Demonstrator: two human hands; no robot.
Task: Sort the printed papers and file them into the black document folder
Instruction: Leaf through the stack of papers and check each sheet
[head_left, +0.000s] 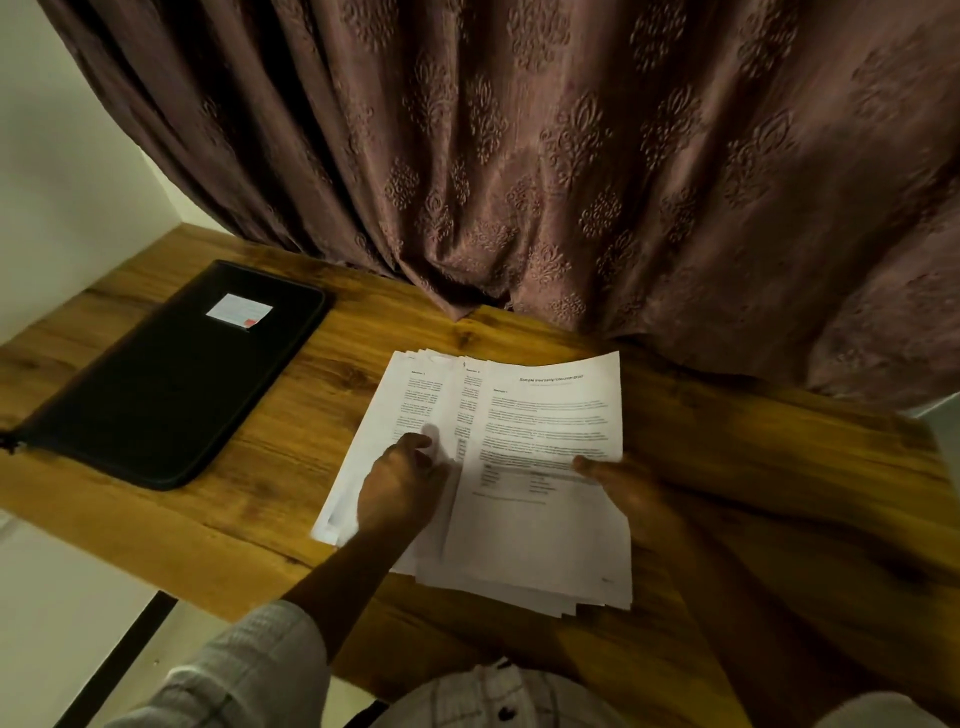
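While the person leaned over the wooden table (779, 467), a pale checked sleeve (249, 670) showed at the bottom edge, and the left forearm reached forward from it across the near edge of the tabletop. The left hand (400, 488) lay palm down on the left part of the printed papers (524, 551), its fingers bent and spread loosely, pressing on the sheets rather than closed around anything. To its right, the right hand (623, 488) gripped the right edge of the top sheet (550, 415), thumb on the printed face and the other fingers hidden beneath, so that the page stood lifted at an angle above the rest. Under both hands the papers sat fanned in an untidy pile, several corners showing at the far left. Farther off and well apart to the left, the black document folder (171, 384) lay flat and closed, a small white label (239, 310) on its cover. Beyond the table hung a brown patterned curtain (571, 156), its hem touching the far edge.
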